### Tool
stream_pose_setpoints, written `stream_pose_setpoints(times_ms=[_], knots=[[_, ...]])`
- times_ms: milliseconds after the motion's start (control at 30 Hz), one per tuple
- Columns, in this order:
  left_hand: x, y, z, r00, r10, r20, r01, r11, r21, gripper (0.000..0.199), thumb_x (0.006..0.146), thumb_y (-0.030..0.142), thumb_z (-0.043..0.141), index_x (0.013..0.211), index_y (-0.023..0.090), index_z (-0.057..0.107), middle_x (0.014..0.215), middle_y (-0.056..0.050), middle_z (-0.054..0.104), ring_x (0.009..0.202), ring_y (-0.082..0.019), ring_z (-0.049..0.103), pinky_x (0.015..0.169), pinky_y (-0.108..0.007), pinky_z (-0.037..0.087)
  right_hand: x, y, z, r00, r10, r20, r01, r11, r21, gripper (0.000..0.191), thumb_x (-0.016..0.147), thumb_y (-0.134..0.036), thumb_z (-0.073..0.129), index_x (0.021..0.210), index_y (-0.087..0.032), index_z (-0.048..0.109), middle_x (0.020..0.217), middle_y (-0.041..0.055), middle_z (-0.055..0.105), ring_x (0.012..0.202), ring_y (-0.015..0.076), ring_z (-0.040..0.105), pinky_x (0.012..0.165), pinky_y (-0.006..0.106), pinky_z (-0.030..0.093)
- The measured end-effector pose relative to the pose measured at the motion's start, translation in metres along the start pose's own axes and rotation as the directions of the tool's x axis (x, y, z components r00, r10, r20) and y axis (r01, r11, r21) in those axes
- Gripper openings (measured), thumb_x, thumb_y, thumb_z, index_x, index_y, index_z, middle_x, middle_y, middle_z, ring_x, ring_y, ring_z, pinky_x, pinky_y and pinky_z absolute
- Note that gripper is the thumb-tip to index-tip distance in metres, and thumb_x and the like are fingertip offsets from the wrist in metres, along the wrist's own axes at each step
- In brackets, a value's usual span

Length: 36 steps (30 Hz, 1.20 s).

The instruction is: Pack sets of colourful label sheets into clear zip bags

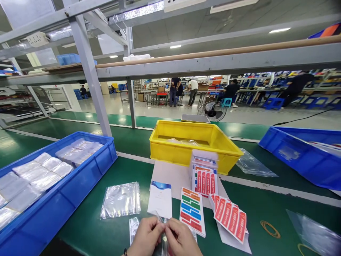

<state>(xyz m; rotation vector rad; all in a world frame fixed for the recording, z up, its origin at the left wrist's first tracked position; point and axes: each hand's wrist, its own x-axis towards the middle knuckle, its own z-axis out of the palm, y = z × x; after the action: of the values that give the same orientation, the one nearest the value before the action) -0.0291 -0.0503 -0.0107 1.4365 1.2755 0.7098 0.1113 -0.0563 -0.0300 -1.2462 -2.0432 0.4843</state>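
Yellow bin [170, 153]: sitting mid-bench with clear plastic inside, a stack of printed cards [205, 181] standing against its front.
Left blue bin [66, 188]: holding rows of clear packets [53, 170].
Grey post [89, 71]: rising behind that bin, blocking part of the room.
Green bench [130, 169]: shining smoothly under flat, wrinkled bags [121, 200], a white booklet [160, 201], a multicoloured sheet [192, 212] and fanned red-printed sheets [231, 218]; thin rubber bands [270, 229] are lying farther right.
Left hand [146, 236]: coming in low, wearing a dark bracelet [125, 252], thumb and fingertips pinching narrowly.
Right hand [182, 238]: meeting it, also pinching.
Clear bag [164, 245]: hanging between both hands, just nearer than the booklet; fingers are covering much of it, so it seems to be a plastic sleeve.
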Motion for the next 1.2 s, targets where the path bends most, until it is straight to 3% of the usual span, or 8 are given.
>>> stream_pose_setpoints(times_ms=[167, 400, 533, 633, 767, 900, 1033, 1200], knots=[[0.001, 0.002, 0.001, 0.997, 0.047, -0.061, -0.035, 0.981, 0.193, 0.029, 0.071, 0.037, 0.039, 0.048, 0.019, 0.034, 0.051, 0.002, 0.037, 0.053, -0.012, 0.034, 0.052, -0.026, 0.024, -0.003, 0.002, 0.011, 0.966, -0.183, -0.181, 0.130, 0.954, -0.270, 0.026, 0.081, -0.015, 0.036, 0.056, -0.018, 0.039, 0.053, 0.0004, 0.049, 0.049, 0.0113, 0.045, 0.047, 0.022, 0.029], [0.005, 0.002, 0.000, 0.999, -0.039, -0.024, 0.041, 0.995, 0.093, 0.026, 0.063, 0.035, 0.042, 0.045, 0.021, 0.030, 0.046, 0.005, 0.029, 0.049, -0.009, 0.028, 0.048, -0.024, 0.021, 0.006, 0.000, 0.000, 0.925, -0.205, -0.319, 0.069, 0.918, -0.391, 0.025, 0.084, -0.012, 0.035, 0.063, -0.017, 0.048, 0.058, 0.0023, 0.049, 0.055, 0.0146, 0.042, 0.053, 0.026, 0.031], [0.010, 0.007, -0.010, 0.995, -0.092, -0.045, 0.094, 0.995, 0.023, 0.031, 0.067, 0.042, 0.042, 0.046, 0.021, 0.030, 0.045, 0.007, 0.027, 0.046, -0.008, 0.024, 0.046, -0.023, 0.020, 0.004, -0.010, -0.006, 0.923, -0.310, -0.227, 0.209, 0.901, -0.380, 0.024, 0.084, -0.025, 0.042, 0.102, -0.013, 0.053, 0.084, 0.0104, 0.056, 0.071, 0.0198, 0.050, 0.060, 0.030, 0.038], [0.008, 0.013, -0.022, 0.994, -0.113, -0.002, 0.113, 0.993, 0.034, 0.037, 0.073, 0.046, 0.040, 0.047, 0.021, 0.033, 0.041, 0.007, 0.028, 0.041, -0.009, 0.025, 0.043, -0.023, 0.021, 0.001, -0.014, -0.005, 0.950, -0.293, -0.107, 0.235, 0.898, -0.372, 0.023, 0.082, -0.015, 0.036, 0.093, -0.017, 0.057, 0.074, 0.0075, 0.056, 0.062, 0.0180, 0.048, 0.055, 0.029, 0.037], [0.004, 0.022, -0.041, 0.926, 0.372, -0.065, -0.324, 0.871, 0.370, 0.021, 0.078, 0.037, 0.049, 0.080, 0.018, 0.057, 0.084, -0.006, 0.060, 0.081, -0.020, 0.052, 0.073, -0.030, 0.039, 0.003, -0.013, -0.010, 0.982, -0.174, -0.071, 0.164, 0.978, -0.131, 0.025, 0.080, -0.012, 0.033, 0.085, -0.017, 0.058, 0.069, 0.0057, 0.057, 0.061, 0.0158, 0.051, 0.056, 0.026, 0.040], [0.006, 0.036, -0.060, 0.758, 0.523, 0.389, -0.652, 0.579, 0.491, 0.014, 0.080, 0.022, 0.047, 0.087, 0.024, 0.059, 0.087, -0.004, 0.061, 0.095, -0.021, 0.048, 0.090, -0.033, 0.032, 0.008, -0.015, -0.024, 0.997, -0.073, 0.033, 0.068, 0.988, 0.140, 0.023, 0.082, -0.015, 0.036, 0.086, -0.017, 0.059, 0.075, 0.0035, 0.060, 0.069, 0.0125, 0.055, 0.062, 0.021, 0.042], [0.007, 0.047, -0.079, 0.833, 0.345, 0.433, -0.552, 0.583, 0.597, 0.017, 0.079, 0.028, 0.049, 0.064, 0.020, 0.052, 0.071, -0.002, 0.055, 0.071, -0.017, 0.049, 0.073, -0.028, 0.037, 0.008, -0.020, -0.036, 0.967, 0.071, 0.247, -0.123, 0.972, 0.202, 0.010, 0.077, -0.026, 0.057, 0.073, -0.017, 0.060, 0.064, -0.0025, 0.059, 0.056, 0.0088, 0.051, 0.052, 0.017, 0.038], [-0.003, 0.038, -0.100, 0.906, 0.179, 0.385, -0.392, 0.700, 0.597, 0.026, 0.083, 0.035, 0.041, 0.065, 0.019, 0.050, 0.068, -0.001, 0.053, 0.065, -0.015, 0.046, 0.062, -0.023, 0.033, 0.017, -0.017, -0.036, 0.975, -0.069, 0.212, 0.031, 0.984, 0.175, 0.013, 0.081, -0.021, 0.050, 0.087, -0.018, 0.061, 0.079, 0.0008, 0.061, 0.074, 0.0110, 0.055, 0.068, 0.020, 0.041]])
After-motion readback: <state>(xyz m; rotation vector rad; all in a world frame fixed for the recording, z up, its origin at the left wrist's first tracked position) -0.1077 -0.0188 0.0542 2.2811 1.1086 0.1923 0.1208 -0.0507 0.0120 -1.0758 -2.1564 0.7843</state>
